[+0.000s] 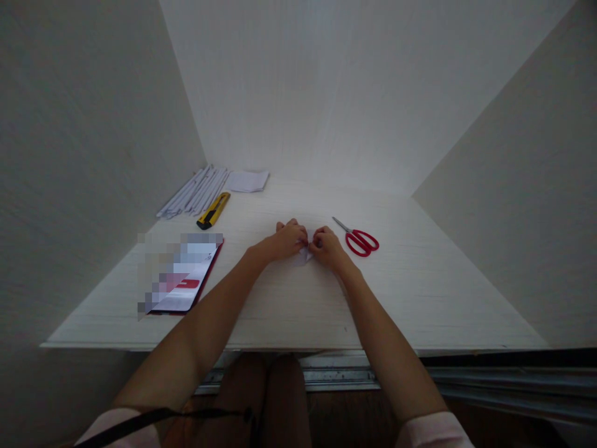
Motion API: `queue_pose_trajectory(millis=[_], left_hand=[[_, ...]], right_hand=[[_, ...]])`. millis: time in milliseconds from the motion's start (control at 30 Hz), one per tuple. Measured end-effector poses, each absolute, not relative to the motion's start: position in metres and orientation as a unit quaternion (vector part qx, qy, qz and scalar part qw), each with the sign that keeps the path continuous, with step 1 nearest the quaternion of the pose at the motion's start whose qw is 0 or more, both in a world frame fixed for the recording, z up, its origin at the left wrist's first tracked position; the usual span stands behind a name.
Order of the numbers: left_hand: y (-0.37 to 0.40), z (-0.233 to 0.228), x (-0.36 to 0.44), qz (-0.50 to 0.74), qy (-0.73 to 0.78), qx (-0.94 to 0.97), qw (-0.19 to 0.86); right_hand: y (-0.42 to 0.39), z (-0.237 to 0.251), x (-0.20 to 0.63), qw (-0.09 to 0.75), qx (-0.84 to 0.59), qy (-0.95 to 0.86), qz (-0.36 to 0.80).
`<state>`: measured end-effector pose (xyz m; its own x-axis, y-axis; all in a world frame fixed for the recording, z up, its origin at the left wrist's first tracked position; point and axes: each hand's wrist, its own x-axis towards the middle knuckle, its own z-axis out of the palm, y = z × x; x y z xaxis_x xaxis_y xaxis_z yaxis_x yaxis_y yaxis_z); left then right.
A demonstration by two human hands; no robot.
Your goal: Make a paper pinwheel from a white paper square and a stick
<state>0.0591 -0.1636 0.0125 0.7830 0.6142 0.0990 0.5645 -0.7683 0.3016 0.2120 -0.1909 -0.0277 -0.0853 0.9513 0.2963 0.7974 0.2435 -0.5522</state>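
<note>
Pale, streaky tabletop (289, 311) runs well past the fingers to a straight near edge, leaving elbow room. Left hand (289, 240) and right hand (327, 247), fingertips curled nearly closed, pinch thin white paper (302, 258) between them (red-loop-handled scissors (361, 241) lie just right).

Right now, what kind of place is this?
Probably a craft desk, I think: it has red scissors, a yellow cutter and a pile of white papers on it.

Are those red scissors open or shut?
Shut, it seems: the scissors' blades lie together as one narrow point, and the red handle loops sit close together.
</note>
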Motion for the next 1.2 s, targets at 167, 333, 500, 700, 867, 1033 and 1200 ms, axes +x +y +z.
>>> queue_pose_trajectory(millis=[167,333,500,700,867,1033,1200], left_hand=[[-0.159,0.005,0.06,0.094,0.307,0.939,0.125],[-0.158,0.002,0.06,0.105,0.302,0.939,0.125],[-0.162,0.004,0.061,0.12,0.305,0.939,0.107],[-0.165,0.005,0.06,0.114,0.323,0.935,0.095],[-0.165,0.005,0.06,0.111,0.342,0.928,0.095],[-0.166,0.006,0.061,0.105,0.36,0.922,0.096],[-0.165,0.002,0.062,0.114,0.391,0.909,0.087]], right_hand=[[-0.195,-0.019,0.213,0.313,-0.6,-0.725,0.125],[-0.202,-0.009,0.22,0.335,-0.646,-0.681,0.087],[-0.207,-0.005,0.222,0.286,-0.697,-0.65,0.097],[-0.208,0.003,0.224,0.275,-0.709,-0.628,0.162],[-0.208,0.007,0.223,0.359,-0.664,-0.553,0.354],[-0.219,0.015,0.219,0.442,-0.539,-0.394,0.599],[-0.231,0.015,0.215,0.498,-0.531,-0.329,0.602]])
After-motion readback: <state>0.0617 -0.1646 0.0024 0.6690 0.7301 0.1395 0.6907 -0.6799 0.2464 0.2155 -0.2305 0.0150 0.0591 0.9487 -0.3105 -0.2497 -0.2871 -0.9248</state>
